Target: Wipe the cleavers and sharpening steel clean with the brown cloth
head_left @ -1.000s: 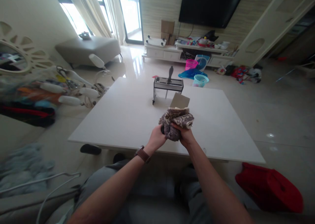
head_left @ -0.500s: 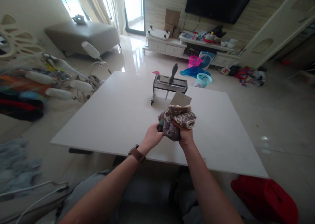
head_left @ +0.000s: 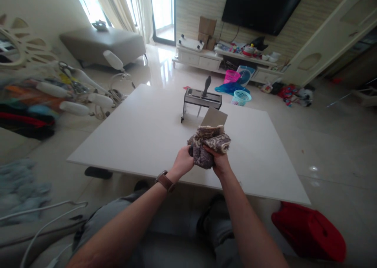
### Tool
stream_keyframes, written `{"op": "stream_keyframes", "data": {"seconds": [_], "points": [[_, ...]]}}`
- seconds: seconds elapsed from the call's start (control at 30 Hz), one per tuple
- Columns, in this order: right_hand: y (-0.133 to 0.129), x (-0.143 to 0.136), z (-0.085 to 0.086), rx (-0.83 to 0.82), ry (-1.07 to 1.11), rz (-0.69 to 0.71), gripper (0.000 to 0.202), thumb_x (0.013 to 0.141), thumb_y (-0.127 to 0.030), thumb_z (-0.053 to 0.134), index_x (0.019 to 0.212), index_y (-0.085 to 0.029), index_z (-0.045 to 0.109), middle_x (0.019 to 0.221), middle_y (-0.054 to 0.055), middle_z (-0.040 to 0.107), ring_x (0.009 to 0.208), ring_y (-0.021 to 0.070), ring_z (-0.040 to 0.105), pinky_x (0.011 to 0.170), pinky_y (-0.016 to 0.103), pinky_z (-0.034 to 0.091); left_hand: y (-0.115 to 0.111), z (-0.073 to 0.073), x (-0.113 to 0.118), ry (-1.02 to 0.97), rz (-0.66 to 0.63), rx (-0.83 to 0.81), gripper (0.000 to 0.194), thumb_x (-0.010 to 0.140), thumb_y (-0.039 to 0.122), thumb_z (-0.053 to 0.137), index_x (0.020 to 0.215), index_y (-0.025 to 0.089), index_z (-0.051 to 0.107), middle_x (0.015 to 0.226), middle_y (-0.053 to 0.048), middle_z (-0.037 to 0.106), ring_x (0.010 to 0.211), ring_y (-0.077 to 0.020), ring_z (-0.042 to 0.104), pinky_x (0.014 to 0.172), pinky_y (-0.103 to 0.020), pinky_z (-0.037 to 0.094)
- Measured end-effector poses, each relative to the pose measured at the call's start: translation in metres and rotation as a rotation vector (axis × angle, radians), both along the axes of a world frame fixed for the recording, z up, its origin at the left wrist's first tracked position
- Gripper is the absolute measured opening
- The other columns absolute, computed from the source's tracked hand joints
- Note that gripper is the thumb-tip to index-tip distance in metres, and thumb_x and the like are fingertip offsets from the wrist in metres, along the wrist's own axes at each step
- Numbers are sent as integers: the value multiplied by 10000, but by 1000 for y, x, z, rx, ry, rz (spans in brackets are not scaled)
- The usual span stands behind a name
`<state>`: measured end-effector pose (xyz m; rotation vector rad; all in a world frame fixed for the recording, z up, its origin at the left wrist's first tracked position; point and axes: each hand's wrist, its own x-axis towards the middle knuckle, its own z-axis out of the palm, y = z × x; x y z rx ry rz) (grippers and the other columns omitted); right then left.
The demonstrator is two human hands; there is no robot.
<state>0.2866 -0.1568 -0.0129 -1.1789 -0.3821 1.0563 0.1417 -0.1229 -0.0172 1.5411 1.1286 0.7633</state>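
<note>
My left hand [head_left: 183, 161] is closed round the dark handle of a cleaver [head_left: 214, 118], held over the near part of the table. The broad grey blade points away from me, and its lower part is covered by a bunched brown-and-cream patterned towel [head_left: 203, 158]. Pressing that towel against the blade, my right hand [head_left: 221, 164] is closed on the cloth, with its thumb on top. Beyond the blade stands a knife block [head_left: 191, 96] with a dark frame and clear front. One black-handled knife [head_left: 206, 86] sits upright in it.
The white table [head_left: 129, 142] spreads out in front of me. A red padded item [head_left: 309, 232] lies by its near right corner. Past the far edge are a light blue basket [head_left: 240, 98], a pink basket [head_left: 231, 77] and a low TV cabinet [head_left: 194, 58]. White lamp arms [head_left: 100, 100] reach in at left.
The camera view has shifted a little. Both hands keep their grip on the cleaver and towel, with little visible movement between them.
</note>
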Motion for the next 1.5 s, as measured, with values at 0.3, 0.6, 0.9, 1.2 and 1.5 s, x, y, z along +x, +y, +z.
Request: {"op": "stream_keyframes", "data": {"seconds": [0.3, 0.6, 0.9, 1.2, 1.5], "points": [[4, -16, -5, 84, -140, -58, 799, 450, -241, 976, 1180, -223, 651, 1191, 43, 753, 1197, 278, 675, 1094, 553, 535, 4, 5, -11, -25, -3, 29, 134, 715, 242, 679, 748, 113, 696, 748, -33, 709, 698, -148, 584, 621, -226, 428], [17, -5, -1, 152, -155, -144, 804, 493, -222, 965, 1234, -252, 655, 1317, 44, 717, 1210, 266, 674, 1086, 529, 549, 26, 13, -17, 62, 111, 8, 111, 677, 155, 612, 621, 178, 518, 545, 45, 494, 554, -104, 448, 517, -216, 318], [26, -25, -4, 43, -55, -4, 751, 448, -200, 977, 1141, -223, 690, 1182, 40, 768, 1116, 279, 711, 1075, 544, 553, 26, 8, -18, -15, 25, 42, 99, 713, 216, 662, 732, 127, 701, 743, -51, 718, 712, -168, 612, 628, -239, 443], [26, -2, 3, 71, 27, -175, 590, 501, -247, 951, 1048, -224, 730, 1115, 22, 793, 1116, 276, 723, 1079, 526, 562, 31, 13, -23, 106, 124, -61, 146, 642, 138, 600, 613, 196, 469, 530, 47, 465, 531, -102, 431, 498, -218, 296], [25, 3, -9, -3, 53, 5, 492, 538, -250, 945, 984, -227, 740, 1016, 12, 803, 1062, 274, 750, 1084, 524, 566, 23, 0, -14, 94, -90, -3, 48, 689, 186, 636, 685, 145, 660, 625, 6, 608, 634, -138, 535, 575, -234, 375]]}}
